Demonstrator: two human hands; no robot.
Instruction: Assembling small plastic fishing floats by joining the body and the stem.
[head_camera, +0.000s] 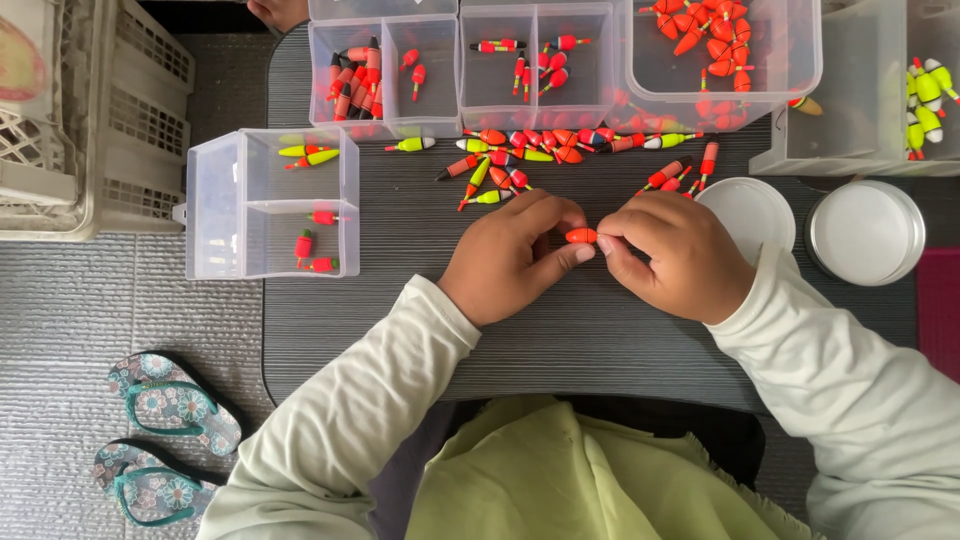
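Pinched between left hand (507, 257) and right hand (672, 254): orange float (581, 236).

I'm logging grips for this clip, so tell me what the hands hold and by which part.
Both hands pinch one small orange float: left hand at its left end, right hand at its right end.

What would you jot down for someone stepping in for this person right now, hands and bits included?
Left hand and right hand: both pinch one small orange float between fingertips, above the dark table.
Loose floats: a pile just beyond the hands, orange and yellow-green mixed.
Divided clear box at left: a few floats sorted by colour in its compartments.
More clear boxes at the far edge: partly filled.
Done: some floats are in boxes. Left: the pile and the held float.
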